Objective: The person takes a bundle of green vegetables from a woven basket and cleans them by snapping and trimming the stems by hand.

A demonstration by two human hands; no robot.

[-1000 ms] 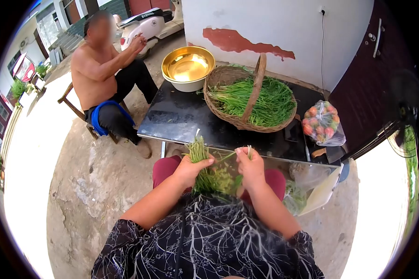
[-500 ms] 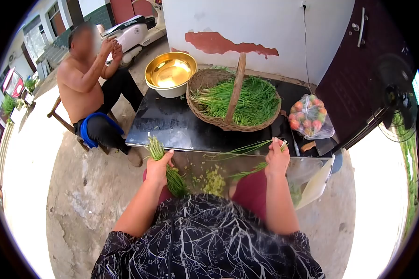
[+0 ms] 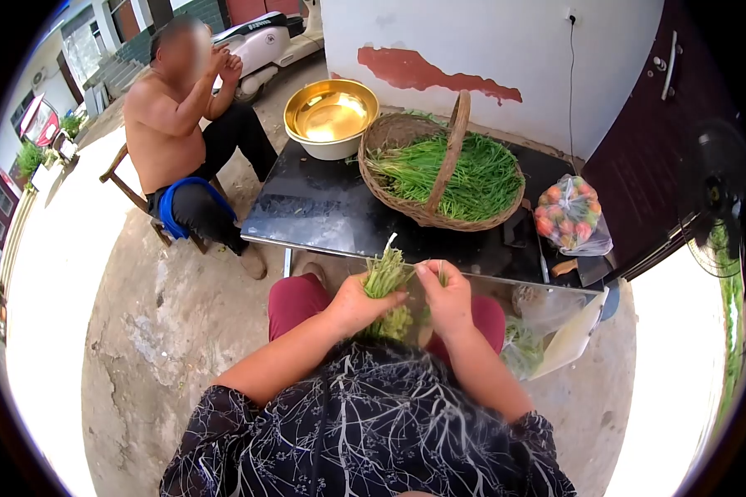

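Observation:
My left hand point(image 3: 358, 305) is closed around a bunch of chives point(image 3: 385, 272), its pale stem ends pointing up toward the table. Close on its right, my right hand point(image 3: 448, 303) pinches at thumb and fingertips, with a little green from chive stalks showing there. Both hands are above my lap, just short of the table's near edge. On the table, a wicker basket point(image 3: 423, 217) with a tall handle holds a large heap of green chives point(image 3: 482, 174). Below my hands, yellowish-green trimmings point(image 3: 396, 321) are partly hidden.
The black table point(image 3: 307, 195) carries a gold-lined basin point(image 3: 331, 147), a bag of red-and-green fruit point(image 3: 568, 214) and a cleaver point(image 3: 593, 270). Another person point(image 3: 170, 124) sits at the left with raised hands. Clear plastic bags point(image 3: 522, 348) hang at right; a fan point(image 3: 717, 190) stands beyond.
My hands have come together in the middle: the left moved right with its bunch, the right moved left from the table's edge. The view has shifted slightly.

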